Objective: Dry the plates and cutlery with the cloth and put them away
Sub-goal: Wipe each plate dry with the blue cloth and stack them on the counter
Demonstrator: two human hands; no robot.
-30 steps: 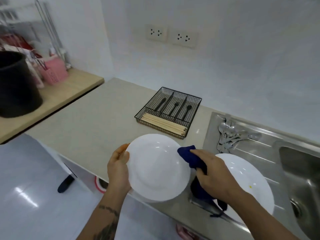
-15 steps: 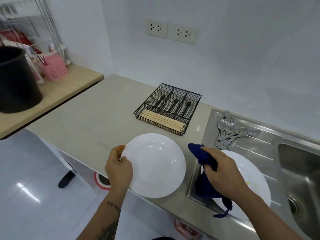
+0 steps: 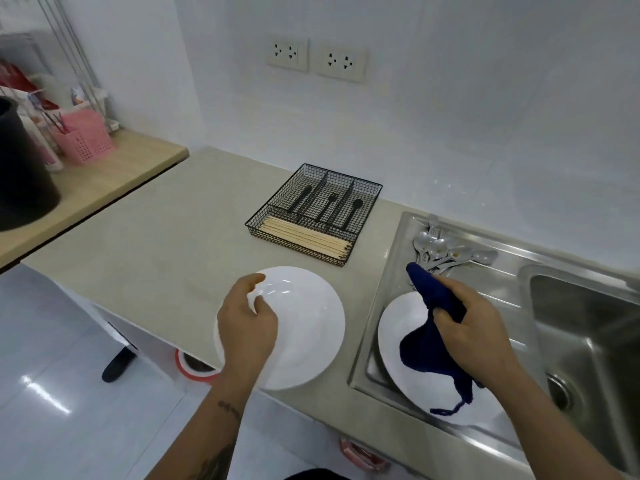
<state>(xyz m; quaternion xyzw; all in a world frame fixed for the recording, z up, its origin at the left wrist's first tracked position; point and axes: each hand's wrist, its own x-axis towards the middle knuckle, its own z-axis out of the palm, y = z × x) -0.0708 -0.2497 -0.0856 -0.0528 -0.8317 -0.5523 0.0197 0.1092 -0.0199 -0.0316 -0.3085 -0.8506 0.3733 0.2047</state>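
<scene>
The beige counter (image 3: 145,237) adjoins a steel sink (image 3: 588,341) at its right. One white plate (image 3: 304,327) lies at the counter's near edge. A second plate (image 3: 415,375) rests on the sink's drainboard. A black wire cutlery tray (image 3: 363,192) sits behind the first plate. Loose spoons (image 3: 446,249) lie at the back of the drainboard. The left hand (image 3: 246,327) hovers over the first plate, fingers loosely curled, contact unclear. The right hand (image 3: 474,327) grips the blue cloth (image 3: 429,348) above the second plate.
</scene>
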